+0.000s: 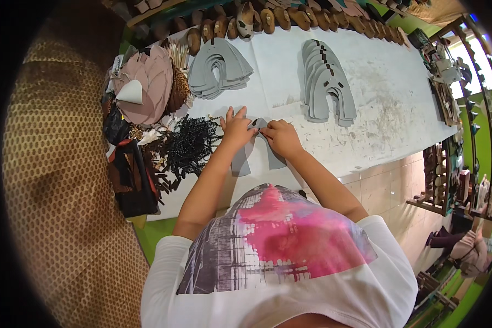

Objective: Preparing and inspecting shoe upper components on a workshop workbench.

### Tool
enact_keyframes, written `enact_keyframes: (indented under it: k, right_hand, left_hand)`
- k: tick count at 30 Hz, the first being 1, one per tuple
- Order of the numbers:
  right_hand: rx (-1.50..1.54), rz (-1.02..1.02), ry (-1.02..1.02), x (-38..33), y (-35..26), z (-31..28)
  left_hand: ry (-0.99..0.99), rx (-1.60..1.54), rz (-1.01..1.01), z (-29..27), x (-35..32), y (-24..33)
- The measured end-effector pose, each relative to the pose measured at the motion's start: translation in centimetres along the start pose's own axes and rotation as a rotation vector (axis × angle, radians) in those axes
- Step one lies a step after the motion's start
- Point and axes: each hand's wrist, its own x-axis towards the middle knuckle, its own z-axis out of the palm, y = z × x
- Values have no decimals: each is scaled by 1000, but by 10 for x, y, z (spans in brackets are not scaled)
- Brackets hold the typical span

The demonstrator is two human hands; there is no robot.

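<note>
A grey U-shaped shoe upper (276,158) lies on the white table in front of me, its two legs pointing toward me. My left hand (236,131) rests at the left of its curved top, fingers spread and thumb touching the piece. From the other side, my right hand (282,138) pinches at the same curved top, beside a small dark mark. Whatever is between those fingertips is too small to make out. Right of my hands lies a fanned row of grey uppers (315,82) with small dark patches on them. Another fanned stack of grey uppers (202,74) lies farther back, on the left.
Tangled black beaded trim (194,143) lies left of my left forearm. Behind it are stacked pinkish pieces (154,82) and a bundle of thin sticks (178,57). Brown shoe lasts (306,19) line the far edge. Racks (440,175) and a tiled floor (391,188) are at right.
</note>
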Motion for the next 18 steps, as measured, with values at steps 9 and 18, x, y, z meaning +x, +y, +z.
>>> enact_keyframes:
  k: [9, 18]
  right_hand:
    - [-280, 39, -155, -2, -14, -5]
    - [-231, -6, -64, -14, -12, -2]
  left_hand:
    - [124, -90, 23, 17, -7, -2]
    - [121, -122, -9, 22, -13, 0]
